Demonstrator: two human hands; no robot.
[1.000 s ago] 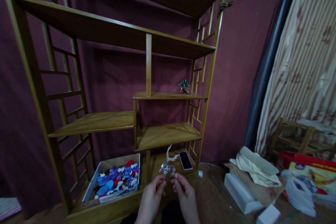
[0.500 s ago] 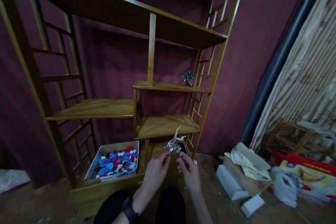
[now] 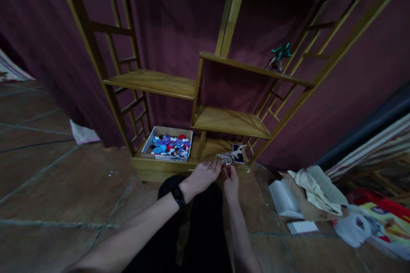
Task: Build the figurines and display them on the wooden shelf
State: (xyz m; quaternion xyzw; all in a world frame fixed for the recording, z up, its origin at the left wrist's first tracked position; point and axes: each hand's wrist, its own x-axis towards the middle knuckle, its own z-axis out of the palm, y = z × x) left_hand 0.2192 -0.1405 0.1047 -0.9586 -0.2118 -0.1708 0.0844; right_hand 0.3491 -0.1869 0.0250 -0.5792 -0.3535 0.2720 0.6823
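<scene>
Both my hands are together in front of the wooden shelf unit (image 3: 153,83), fingers pinched on a small silvery, crinkly piece of wrapping (image 3: 226,158). My left hand (image 3: 204,175), with a black watch on its wrist, grips the wrapping's left side. My right hand (image 3: 231,180) grips it from below on the right. What lies inside the wrapping cannot be made out. Just behind it a phone (image 3: 238,153) lies on the shelf's bottom board.
An open box of blue and red toy pieces (image 3: 169,145) sits on the bottom board at left. A green figurine (image 3: 279,55) stands on an upper shelf. White boxes (image 3: 283,196), cloth and bags (image 3: 361,226) lie on the tiled floor at right.
The view has tilted down and swung left, showing more floor and both forearms. My hands stay pinched on the silvery wrapping, which now sits lower against the shelf's bottom board.
</scene>
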